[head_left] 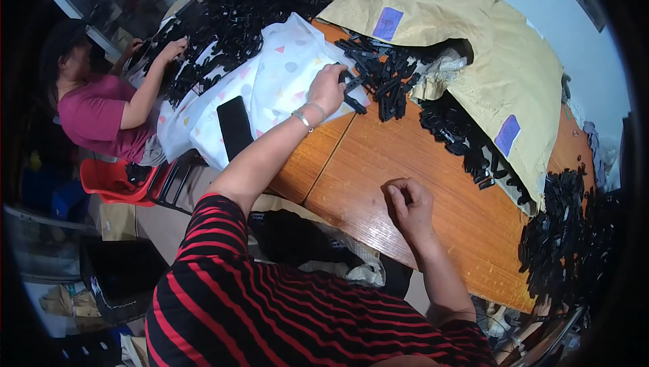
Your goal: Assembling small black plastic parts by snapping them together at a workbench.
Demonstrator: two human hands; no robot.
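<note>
My left hand [328, 88] reaches forward across the wooden table [378, 171], its fingers closed on a small black plastic part [353, 102] at the edge of a heap of black plastic parts [385, 76]. A bracelet sits on that wrist. My right hand [407, 203] rests on the table nearer to me, fingers curled in, and I see nothing in it. The heap spills from under a tan sack [433, 9].
A patterned white cloth [270, 83] with a black phone [234, 126] on it lies at the left. More black parts [230, 15] are piled beyond it, where a seated person in a maroon shirt [101, 117] works. Other black piles [561, 232] lie at the right.
</note>
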